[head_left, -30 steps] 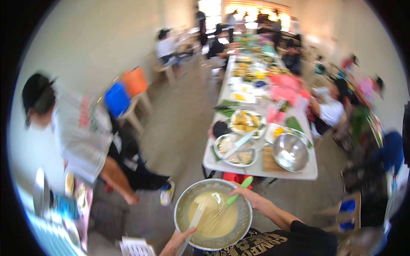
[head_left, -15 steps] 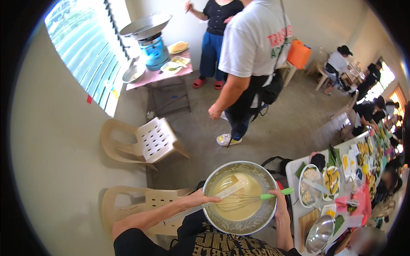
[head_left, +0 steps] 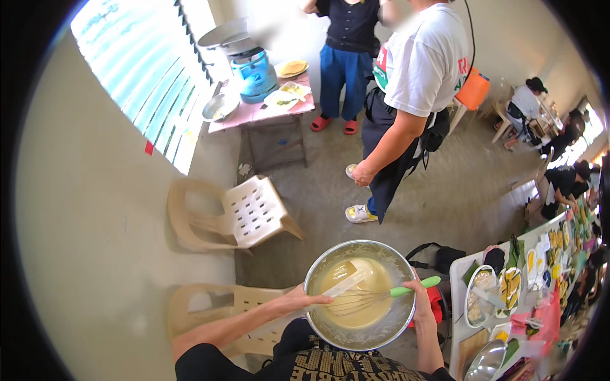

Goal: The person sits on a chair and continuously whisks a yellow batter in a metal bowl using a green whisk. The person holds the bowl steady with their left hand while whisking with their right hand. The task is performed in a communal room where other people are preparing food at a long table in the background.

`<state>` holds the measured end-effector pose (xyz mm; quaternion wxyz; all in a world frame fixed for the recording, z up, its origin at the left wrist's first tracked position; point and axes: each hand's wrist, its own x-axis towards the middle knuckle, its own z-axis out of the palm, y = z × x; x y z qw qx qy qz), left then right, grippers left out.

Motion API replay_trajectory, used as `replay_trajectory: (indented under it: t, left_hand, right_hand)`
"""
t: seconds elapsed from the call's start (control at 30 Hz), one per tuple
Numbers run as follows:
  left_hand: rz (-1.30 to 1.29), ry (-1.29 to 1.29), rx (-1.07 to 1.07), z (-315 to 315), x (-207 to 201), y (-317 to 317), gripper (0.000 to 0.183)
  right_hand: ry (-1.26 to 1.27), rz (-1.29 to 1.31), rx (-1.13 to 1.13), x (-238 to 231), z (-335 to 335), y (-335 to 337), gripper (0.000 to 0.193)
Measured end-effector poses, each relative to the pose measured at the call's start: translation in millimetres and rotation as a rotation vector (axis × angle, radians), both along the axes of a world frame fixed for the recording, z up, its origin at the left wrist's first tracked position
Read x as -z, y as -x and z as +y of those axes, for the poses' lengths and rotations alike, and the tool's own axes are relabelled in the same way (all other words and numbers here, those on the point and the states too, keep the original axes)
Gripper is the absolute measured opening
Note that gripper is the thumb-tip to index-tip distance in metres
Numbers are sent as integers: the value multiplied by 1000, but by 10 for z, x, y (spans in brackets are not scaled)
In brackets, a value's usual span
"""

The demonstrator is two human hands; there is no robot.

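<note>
A round metal mixing bowl [head_left: 397, 320] with smeared inner walls is held in front of my body. Pale yellow batter [head_left: 372, 311] covers its bottom. My left hand [head_left: 304, 300] grips the left rim, its thumb over a long translucent, whitish utensil [head_left: 346, 284] that reaches into the bowl; its exact kind I cannot make out. On the opposite rim, my right hand [head_left: 420, 298] is closed, its thumb by the green handle of a whisk [head_left: 400, 291]. The whisk's wires lie in the batter, and its handle sticks out past the right rim.
Plastic chairs [head_left: 257, 213] stand at left. Beyond them, a small table [head_left: 254, 119] bears a wok [head_left: 232, 38] over a blue gas burner [head_left: 256, 79]. A person in a white shirt [head_left: 419, 70] stands ahead, another behind. At right runs a long table [head_left: 459, 305] crowded with food trays.
The view has swung left, so the surroundings sit further right. The person in white has turned and their arm has shifted. Both my hands keep their hold on the bowl.
</note>
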<state>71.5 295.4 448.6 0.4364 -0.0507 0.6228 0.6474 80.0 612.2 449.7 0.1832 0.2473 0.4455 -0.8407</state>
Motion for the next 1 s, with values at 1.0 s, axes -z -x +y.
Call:
replay_trajectory:
  t: [1.0]
  left_hand:
    - [-140, 196, 722, 215, 926, 979, 85]
  right_hand:
    - [81, 8, 599, 1339, -560, -1044, 47]
